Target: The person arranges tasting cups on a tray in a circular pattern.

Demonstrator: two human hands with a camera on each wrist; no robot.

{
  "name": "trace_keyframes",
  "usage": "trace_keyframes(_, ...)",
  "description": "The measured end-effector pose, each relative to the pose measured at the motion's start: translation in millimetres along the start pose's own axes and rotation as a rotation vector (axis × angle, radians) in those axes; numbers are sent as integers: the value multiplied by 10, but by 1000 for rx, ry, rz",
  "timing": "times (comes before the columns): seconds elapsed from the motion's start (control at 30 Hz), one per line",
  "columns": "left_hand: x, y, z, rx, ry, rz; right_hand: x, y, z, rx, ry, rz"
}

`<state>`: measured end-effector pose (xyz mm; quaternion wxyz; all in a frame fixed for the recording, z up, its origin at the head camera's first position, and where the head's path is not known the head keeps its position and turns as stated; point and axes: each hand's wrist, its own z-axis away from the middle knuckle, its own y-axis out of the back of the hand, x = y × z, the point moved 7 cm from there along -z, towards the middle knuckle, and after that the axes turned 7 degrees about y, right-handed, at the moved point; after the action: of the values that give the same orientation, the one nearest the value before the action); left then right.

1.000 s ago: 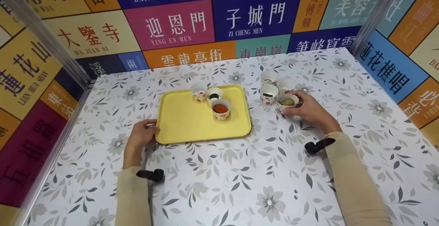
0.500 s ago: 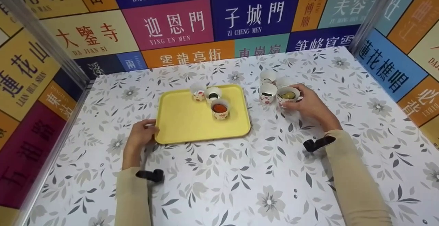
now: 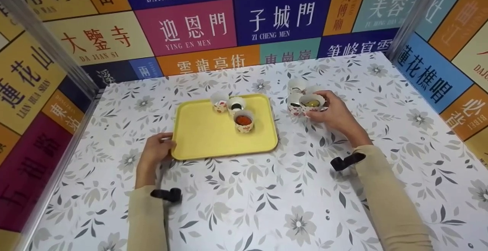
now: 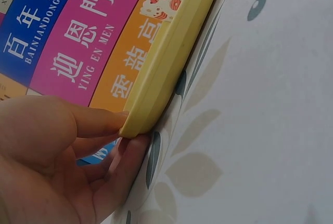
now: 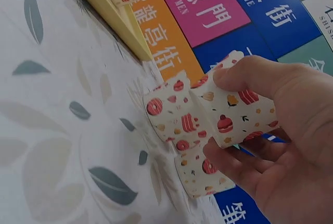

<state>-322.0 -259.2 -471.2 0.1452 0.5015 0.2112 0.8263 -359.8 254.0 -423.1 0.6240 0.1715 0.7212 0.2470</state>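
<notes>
My left hand [image 3: 155, 152] pinches the left edge of a yellow tray [image 3: 206, 144]; in the left wrist view the thumb lies on the rim and the fingers are under it. Three patterned paper cups stand on the tray: one with orange-red contents [image 3: 244, 121], one with something dark [image 3: 236, 106] and one whose contents are hidden [image 3: 220, 103]. To the tray's right, my right hand [image 3: 335, 112] grips a paper cup with green contents [image 3: 312, 104] by its sides. In the right wrist view this cup [image 5: 237, 109] is raised off the table, its base by other cups.
A paper cup with dark contents [image 3: 294, 104] stands left of the held cup, overlapped by it. Behind are more paper cups, one at the back left [image 3: 297, 85]. The flower-patterned tablecloth [image 3: 244, 205] reaches printed panels [image 3: 284, 16] at the back and sides.
My right hand has lifted the cup with green contents and moved it left, over the cup with dark contents. The left hand and the tray have stayed in place.
</notes>
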Motion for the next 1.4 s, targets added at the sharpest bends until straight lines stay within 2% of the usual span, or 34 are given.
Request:
trace_keyframes(0.17, 16, 4, 4, -11, -27, 18, -101, -34, -2, 35, 3, 6)
trace_keyframes(0.47, 10, 13, 21, -3, -19, 13, -293, -154, 20, 40, 43, -5)
trace_keyframes(0.77, -14, 10, 25, -7, -27, 38, -396, -287, 30, 70, 57, 45)
trace_keyframes(1.03, 6, -1, 32, 2, -20, 12, -493, -458, 69, 50, 63, 65)
trace_keyframes(1.4, 10, 4, 25, 0, -18, 25, -602, -682, 118, -23, 42, 93)
